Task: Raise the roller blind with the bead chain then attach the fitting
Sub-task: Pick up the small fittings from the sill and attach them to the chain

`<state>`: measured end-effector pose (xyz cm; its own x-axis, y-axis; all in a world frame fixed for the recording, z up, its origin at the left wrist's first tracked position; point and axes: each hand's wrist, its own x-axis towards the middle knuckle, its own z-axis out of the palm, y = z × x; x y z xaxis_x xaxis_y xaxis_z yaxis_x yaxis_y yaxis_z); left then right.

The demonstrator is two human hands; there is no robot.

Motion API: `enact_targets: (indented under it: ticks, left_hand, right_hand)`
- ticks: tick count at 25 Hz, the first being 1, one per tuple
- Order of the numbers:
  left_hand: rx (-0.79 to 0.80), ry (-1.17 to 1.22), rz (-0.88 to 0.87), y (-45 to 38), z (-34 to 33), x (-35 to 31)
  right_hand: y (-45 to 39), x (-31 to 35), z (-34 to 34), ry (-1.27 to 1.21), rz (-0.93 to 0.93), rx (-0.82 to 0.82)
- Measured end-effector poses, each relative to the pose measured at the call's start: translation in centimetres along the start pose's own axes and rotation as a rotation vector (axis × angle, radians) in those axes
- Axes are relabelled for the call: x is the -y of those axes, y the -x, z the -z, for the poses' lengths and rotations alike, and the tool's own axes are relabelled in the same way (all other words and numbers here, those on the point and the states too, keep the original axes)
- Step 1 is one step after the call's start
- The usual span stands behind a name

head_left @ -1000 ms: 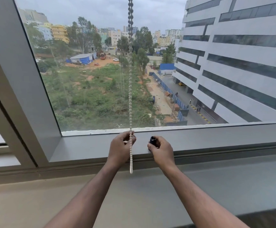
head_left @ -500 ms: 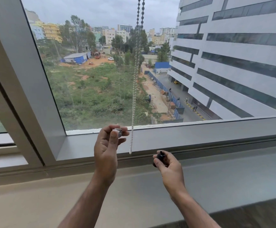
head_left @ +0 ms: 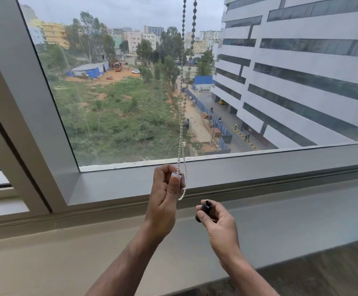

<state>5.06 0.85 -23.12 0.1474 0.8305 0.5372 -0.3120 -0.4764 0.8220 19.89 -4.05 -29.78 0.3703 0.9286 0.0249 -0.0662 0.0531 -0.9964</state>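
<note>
A white bead chain (head_left: 181, 116) hangs as a loop in front of the window, its two strands dropping from the top edge to just above the sill. My left hand (head_left: 165, 193) is raised, fingers curled, pinching a small white fitting (head_left: 177, 175) between thumb and fingers right beside the chain's lower end; the loop's bottom curls past my thumb. My right hand (head_left: 216, 218) sits lower and to the right, closed around a small dark cylindrical piece (head_left: 204, 210). The roller blind itself is out of view above.
A grey window frame (head_left: 259, 167) runs across below the glass, with a thick slanted mullion (head_left: 24, 103) at the left. Under it lies a wide pale sill ledge (head_left: 291, 221). A dark stone surface (head_left: 333, 272) shows at the bottom right.
My left hand let go of the chain at the frame, rose holding the white fitting, and has moved right up against the chain. My right hand drew down off the frame with the dark piece.
</note>
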Motion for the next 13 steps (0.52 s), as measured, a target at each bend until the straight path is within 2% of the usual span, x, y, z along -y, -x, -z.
enact_targets:
  ticks: [6,9,13]
  left_hand:
    - [0.059,-0.012,0.003,1.1,-0.7,0.7]
    - [0.103,-0.081,-0.002,1.7,-0.2,1.3]
    - [0.106,-0.054,0.040,2.2,0.4,1.1]
  right_hand:
    - [1.0,0.9,0.8,-0.003,0.021,0.004]
    - [2.1,2.4,0.6,0.020,0.109,0.058]
    - [3.3,4.7,0.8,0.058,0.238,0.102]
